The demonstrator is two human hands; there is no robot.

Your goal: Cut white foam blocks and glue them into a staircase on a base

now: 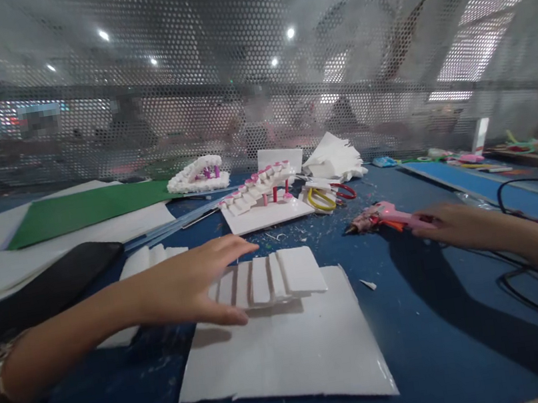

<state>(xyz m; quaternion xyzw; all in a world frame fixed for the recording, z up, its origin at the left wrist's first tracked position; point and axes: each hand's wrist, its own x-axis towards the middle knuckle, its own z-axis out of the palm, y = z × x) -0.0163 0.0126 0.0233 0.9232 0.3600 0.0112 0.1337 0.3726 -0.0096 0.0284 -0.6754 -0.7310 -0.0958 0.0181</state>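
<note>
My right hand (pixel 447 225) is closed around the handle of a pink hot glue gun (pixel 377 215), whose nozzle points left just above the blue table. My left hand (pixel 205 282) has thumb and fingers spread beside a small flight of white foam steps (pixel 273 278); whether it touches the left end of the steps cannot be seen clearly. The steps sit over the back part of a flat white foam board (pixel 292 353). Behind my left wrist more white foam strips (pixel 153 258) lie partly hidden by the arm.
A pink-and-white stair model (pixel 270 211) and a white arched model (pixel 199 175) stand farther back. Yellow-handled scissors (pixel 320 199) lie beside crumpled white paper (pixel 336 158). Green sheets (pixel 88 211) and a black case (pixel 44 289) are on the left. Black cable (pixel 517 272) runs at right.
</note>
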